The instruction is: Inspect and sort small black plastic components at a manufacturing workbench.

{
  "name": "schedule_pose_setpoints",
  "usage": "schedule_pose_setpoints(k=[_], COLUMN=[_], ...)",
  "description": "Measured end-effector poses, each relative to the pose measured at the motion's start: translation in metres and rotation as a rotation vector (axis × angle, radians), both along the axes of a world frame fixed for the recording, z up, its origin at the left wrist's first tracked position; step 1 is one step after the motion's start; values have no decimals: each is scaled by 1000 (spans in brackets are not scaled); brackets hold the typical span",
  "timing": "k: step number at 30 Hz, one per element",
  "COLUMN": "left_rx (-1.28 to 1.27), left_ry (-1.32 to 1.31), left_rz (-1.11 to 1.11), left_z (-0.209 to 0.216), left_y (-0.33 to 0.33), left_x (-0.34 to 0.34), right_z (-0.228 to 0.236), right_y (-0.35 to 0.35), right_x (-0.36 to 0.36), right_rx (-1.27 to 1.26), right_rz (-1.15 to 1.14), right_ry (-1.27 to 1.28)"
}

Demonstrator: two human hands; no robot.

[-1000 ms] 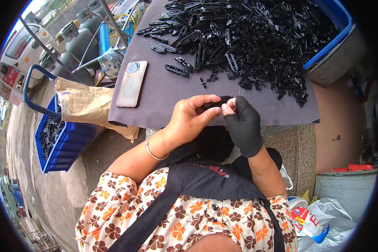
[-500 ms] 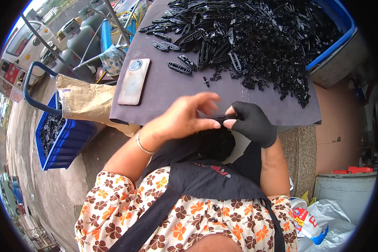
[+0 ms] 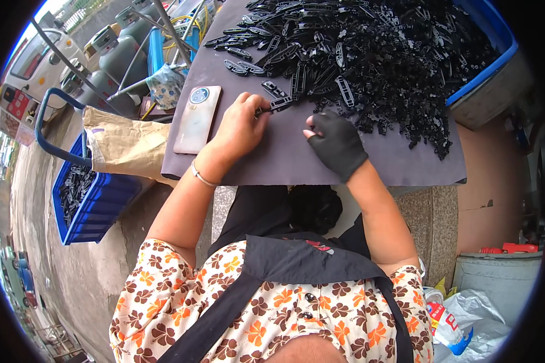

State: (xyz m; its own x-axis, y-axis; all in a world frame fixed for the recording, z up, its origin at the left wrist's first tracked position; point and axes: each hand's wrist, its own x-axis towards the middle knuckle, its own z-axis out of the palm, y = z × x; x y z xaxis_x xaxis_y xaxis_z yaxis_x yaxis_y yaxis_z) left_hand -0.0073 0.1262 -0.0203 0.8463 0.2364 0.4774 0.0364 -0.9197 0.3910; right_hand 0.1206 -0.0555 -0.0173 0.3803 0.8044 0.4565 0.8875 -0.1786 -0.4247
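Observation:
My left hand, bare with a bracelet at the wrist, reaches to the near left edge of a heap of black plastic parts. Its thumb and fingers close on one end of a long black slotted plastic part. Another slotted part lies just beyond it. My right hand, in a black fingerless glove, is over the cloth at the heap's near edge. Its fingers are curled in, with small black clips near them; whatever they hold is hidden.
A phone lies left of my left hand on the grey cloth-covered table. A blue crate of parts and brown paper are at the left. Beyond the heap's right side stands a blue tray. Gas cylinders stand far left.
Both hands were together at the table's near edge around a long black part. They have separated and moved forward to the heap, where my left hand has taken hold of a slotted part.

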Motion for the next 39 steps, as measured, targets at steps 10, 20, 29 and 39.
schedule_pose_setpoints(k=[10, 20, 29, 39], left_rx=[-1724, -1553, -343, -631], left_ry=[156, 108, -316, -238], left_rz=[-488, -366, -272, -290], left_z=[19, 26, 13, 18], left_y=[-54, -77, -104, -99], left_x=[-8, -13, -14, -21], right_z=[25, 21, 15, 13], right_y=[-42, -55, -51, -48], right_x=[-31, -27, -45, -44], right_rx=[252, 293, 271, 391], right_rz=[117, 27, 8, -47], right_ry=[881, 124, 1245, 881])
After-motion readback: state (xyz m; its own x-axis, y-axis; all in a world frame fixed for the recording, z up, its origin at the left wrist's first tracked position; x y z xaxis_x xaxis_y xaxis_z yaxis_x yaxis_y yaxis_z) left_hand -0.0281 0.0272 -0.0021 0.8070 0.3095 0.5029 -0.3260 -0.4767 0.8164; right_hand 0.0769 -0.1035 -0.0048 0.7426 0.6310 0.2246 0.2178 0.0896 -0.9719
